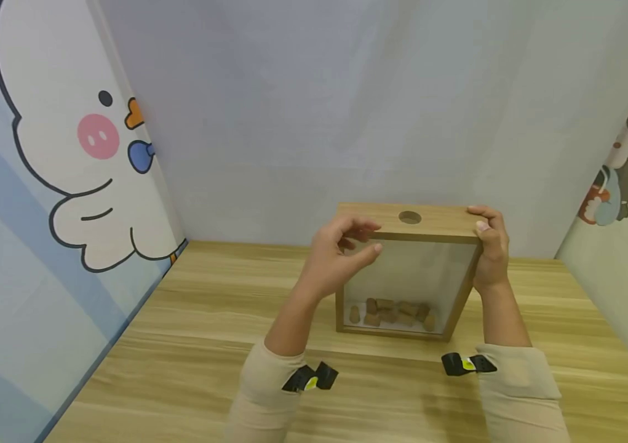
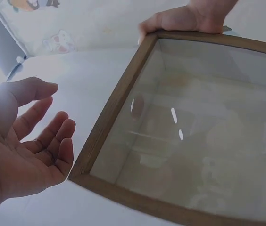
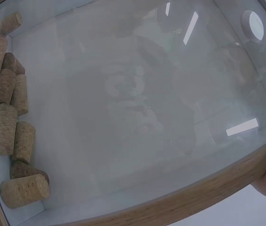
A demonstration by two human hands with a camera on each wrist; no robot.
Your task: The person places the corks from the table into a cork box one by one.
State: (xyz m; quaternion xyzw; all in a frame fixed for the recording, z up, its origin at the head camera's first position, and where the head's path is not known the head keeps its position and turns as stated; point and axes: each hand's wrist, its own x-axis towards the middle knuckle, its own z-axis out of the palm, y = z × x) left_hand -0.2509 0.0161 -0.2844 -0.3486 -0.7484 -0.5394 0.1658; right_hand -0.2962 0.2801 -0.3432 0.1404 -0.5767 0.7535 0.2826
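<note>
A wood-framed shadow box with a clear front stands upright on the table, a round hole in its top. Several corks lie in a heap along its bottom, inside. My right hand grips the box's upper right corner, fingers over the top and thumb at the front edge. Near the upper left corner my left hand hovers with thumb and fingers apart and loosely bent, holding nothing. In the left wrist view, the left hand is just beside the frame's corner; whether it touches cannot be told.
The wood-grain table reaches back to a pale curtain close behind the box. Printed cartoon panels stand at both sides, a white duck on the left one.
</note>
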